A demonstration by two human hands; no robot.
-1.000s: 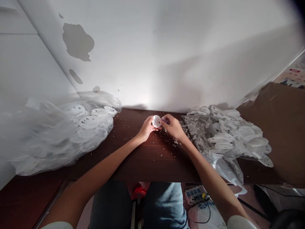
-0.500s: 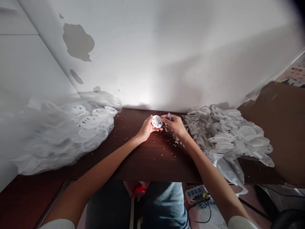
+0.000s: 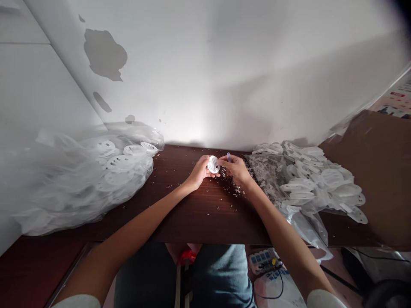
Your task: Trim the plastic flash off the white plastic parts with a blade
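A round white plastic disc (image 3: pixel 213 164) with slots is held above the dark table between my two hands. My left hand (image 3: pixel 201 172) closes on the disc's left edge, thumb on top and fingers beneath. The fingertips of my right hand (image 3: pixel 236 167) touch the disc's right side. A short clear, purplish tube (image 3: pixel 229 157) sticks up from that same hand, gripped in its curled fingers. Whether a small piece is pinched at the right fingertips is too small to tell.
A clear bag of white discs (image 3: pixel 120 171) lies on the left. To the right are small translucent clips (image 3: pixel 266 171) and a heap of loose white discs (image 3: pixel 321 179), beside a cardboard box (image 3: pixel 379 179). Small white bits litter the dark table (image 3: pixel 192 214). A power strip (image 3: pixel 260 261) sits below.
The disc has turned and tilted slightly in my left hand and shifted a little to the right. My right fingertips stay at its right side, with the tube still in that hand.
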